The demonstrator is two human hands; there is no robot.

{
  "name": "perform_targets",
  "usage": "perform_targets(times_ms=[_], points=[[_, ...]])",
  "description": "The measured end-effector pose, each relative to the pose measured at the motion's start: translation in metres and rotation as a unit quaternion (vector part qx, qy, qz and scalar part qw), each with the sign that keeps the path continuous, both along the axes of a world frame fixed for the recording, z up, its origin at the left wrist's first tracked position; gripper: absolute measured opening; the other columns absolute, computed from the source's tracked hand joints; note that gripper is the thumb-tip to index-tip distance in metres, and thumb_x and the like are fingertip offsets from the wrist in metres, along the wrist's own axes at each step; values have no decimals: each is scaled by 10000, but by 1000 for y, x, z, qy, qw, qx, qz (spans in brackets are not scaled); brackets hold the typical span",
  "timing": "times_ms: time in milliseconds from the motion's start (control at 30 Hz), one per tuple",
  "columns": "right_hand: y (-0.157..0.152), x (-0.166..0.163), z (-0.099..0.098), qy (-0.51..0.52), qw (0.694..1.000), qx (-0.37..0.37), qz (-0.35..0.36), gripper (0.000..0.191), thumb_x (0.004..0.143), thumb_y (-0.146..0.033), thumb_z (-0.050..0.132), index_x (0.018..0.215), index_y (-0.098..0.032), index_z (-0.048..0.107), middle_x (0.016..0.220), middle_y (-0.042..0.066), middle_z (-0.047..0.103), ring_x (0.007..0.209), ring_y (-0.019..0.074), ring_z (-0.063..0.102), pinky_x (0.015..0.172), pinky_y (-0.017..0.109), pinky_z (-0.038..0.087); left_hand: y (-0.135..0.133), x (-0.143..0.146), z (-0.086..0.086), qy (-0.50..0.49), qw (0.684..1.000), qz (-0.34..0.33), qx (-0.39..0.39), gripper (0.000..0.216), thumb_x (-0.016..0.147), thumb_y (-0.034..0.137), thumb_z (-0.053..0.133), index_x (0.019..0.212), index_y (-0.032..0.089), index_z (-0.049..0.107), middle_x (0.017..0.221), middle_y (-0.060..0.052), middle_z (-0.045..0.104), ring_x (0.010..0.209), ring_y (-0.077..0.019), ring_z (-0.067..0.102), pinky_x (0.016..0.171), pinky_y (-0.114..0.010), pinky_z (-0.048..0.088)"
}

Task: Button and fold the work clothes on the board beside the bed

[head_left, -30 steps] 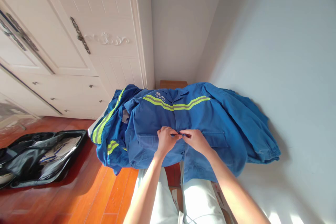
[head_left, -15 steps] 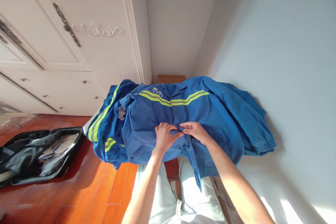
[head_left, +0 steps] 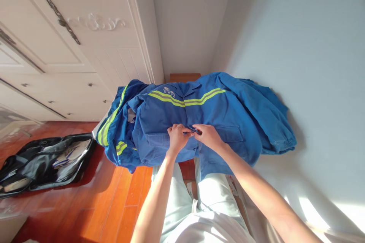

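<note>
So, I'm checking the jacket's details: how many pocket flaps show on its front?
2 on the blue jacket: one flap beside the left hand, another flap beside the right hand. More may be hidden.

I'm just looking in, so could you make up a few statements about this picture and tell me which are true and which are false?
1. The left hand and the right hand both hold the jacket. True.
2. The jacket is plain red. False: it is blue, with a yellow and grey stripe across the chest.
3. An open suitcase lies on the floor. True.
4. The suitcase is to the right of the jacket in the picture. False: it is to the left.
5. The right hand wears a glove. False: it is bare.
</note>
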State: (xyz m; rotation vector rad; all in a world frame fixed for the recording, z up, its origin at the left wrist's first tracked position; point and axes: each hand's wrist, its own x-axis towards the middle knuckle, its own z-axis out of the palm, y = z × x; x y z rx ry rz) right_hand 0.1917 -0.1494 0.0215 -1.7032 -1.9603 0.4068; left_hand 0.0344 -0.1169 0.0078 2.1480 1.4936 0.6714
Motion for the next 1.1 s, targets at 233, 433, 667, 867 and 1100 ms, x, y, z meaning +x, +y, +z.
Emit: perform_targets(times_ms=[233, 433, 667, 867, 1100], points=[[-5, -17, 8, -140, 989, -1, -49, 327, 865, -133, 511, 1158, -158, 654, 1082, 136, 689, 942, 241, 673, 787, 310, 522, 4, 1, 1, -6, 1000, 14, -9, 71, 803, 337, 704, 797, 313, 771, 861, 15, 722, 982, -214, 579, 910, -388, 328], [3, 0, 2, 15, 1000, -5, 1, 347, 803, -82, 546, 1101, -174, 701, 1046, 84, 730, 927, 210, 692, 856, 308, 526, 3, 1, 1, -7, 1000, 9, -12, 78, 803, 361, 706, 798, 315, 769, 863, 11, 723, 998, -218, 579, 908, -386, 330], [24, 27, -4, 194, 969, -100, 112, 289, 822, -180, 585, 1079, -184, 716, 1082, 59, 728, 992, 200, 688, 894, 331, 539, 6, -1, 3, -1, 999, 4, -42, 43, 789, 315, 725, 808, 308, 762, 892, 7, 723, 1020, -226, 576, 920, -392, 330], [25, 26, 1, 162, 976, -73, 122, 264, 831, -194, 606, 1060, -218, 735, 1067, 49, 734, 989, 205, 688, 906, 336, 524, 7, -2, 3, -5, 999, -4, -46, 60, 796, 275, 709, 810, 303, 760, 892, 7, 719, 1020, -225, 578, 927, -396, 331], [28, 16, 5, 123, 986, -48, 103, 245, 799, -139, 593, 947, -226, 769, 934, 27, 760, 860, 188, 712, 811, 285, 538, 5, -3, 7, 12, 998, -6, -56, 101, 805, 264, 664, 823, 293, 759, 939, 0, 729, 1056, -245, 566, 930, -409, 334]])
